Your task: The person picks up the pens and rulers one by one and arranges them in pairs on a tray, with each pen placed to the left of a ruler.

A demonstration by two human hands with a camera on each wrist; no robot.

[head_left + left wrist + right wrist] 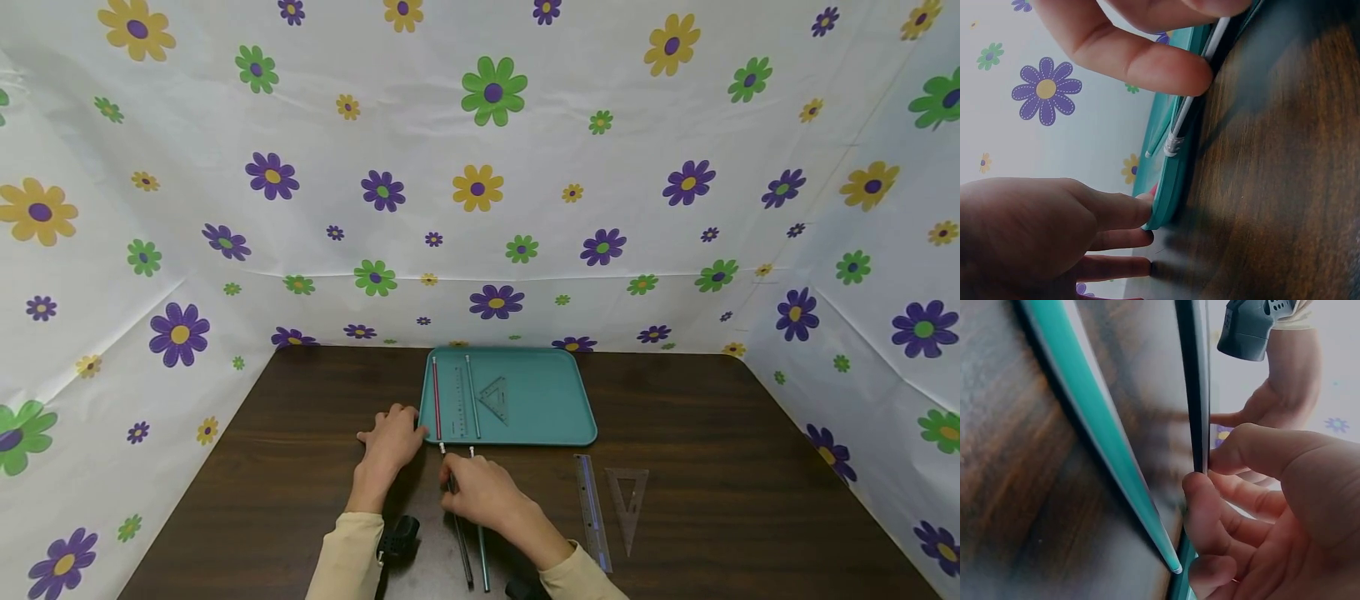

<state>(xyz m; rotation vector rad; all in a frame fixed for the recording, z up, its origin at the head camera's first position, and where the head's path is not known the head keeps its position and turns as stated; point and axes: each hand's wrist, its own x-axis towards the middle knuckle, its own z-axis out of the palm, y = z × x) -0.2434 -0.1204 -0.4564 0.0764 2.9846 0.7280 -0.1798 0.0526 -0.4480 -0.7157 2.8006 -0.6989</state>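
Note:
My right hand (483, 492) pinches a black pencil (461, 546) between thumb and fingers in front of the tray. The pencil's eraser end (1174, 145) is by the tray's front rim in the left wrist view. Close beside it on the table lies a teal pencil (1104, 434), roughly parallel. At the front left corner of the teal tray (547, 408), my left hand (392, 437) touches the rim with its thumb, its fingers extended. Inside the tray are a red pencil (437, 400), a clear ruler (460, 408), another teal pencil (472, 396) and a clear set square (497, 400).
Right of my right hand, a ruler (592, 512) and a clear triangular set square (627, 504) lie on the dark wooden table (720, 483). A flower-print sheet (420, 150) hangs behind the table and along its sides.

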